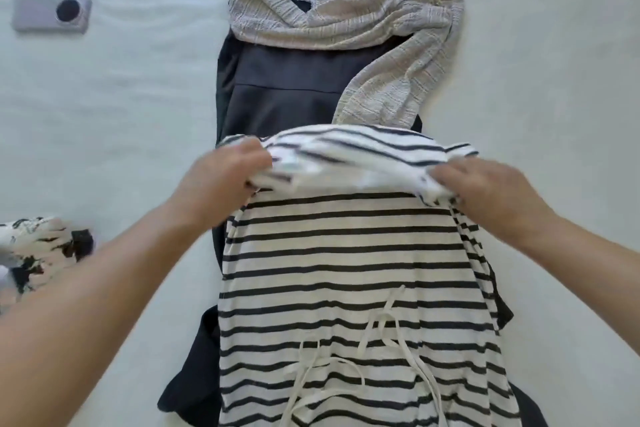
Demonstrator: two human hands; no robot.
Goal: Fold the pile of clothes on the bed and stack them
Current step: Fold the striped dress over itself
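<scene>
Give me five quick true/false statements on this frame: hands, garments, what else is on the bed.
1. Both hands, left hand and right hand, grip the striped garment. True.
2. The striped garment lies directly on the bed. False: a dark garment is under it.
3. The textured grey-beige top lies on the dark garment's far end. True.
4. A phone lies right of the clothes. False: left.
5. The striped garment has red stripes. False: dark.

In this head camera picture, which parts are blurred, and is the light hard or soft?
Head view: both hands, left and right, and the folded top edge of the black-and-white striped garment are motion-blurred; the beige textured knit top is sharper; light is soft and even, without glare.
</scene>
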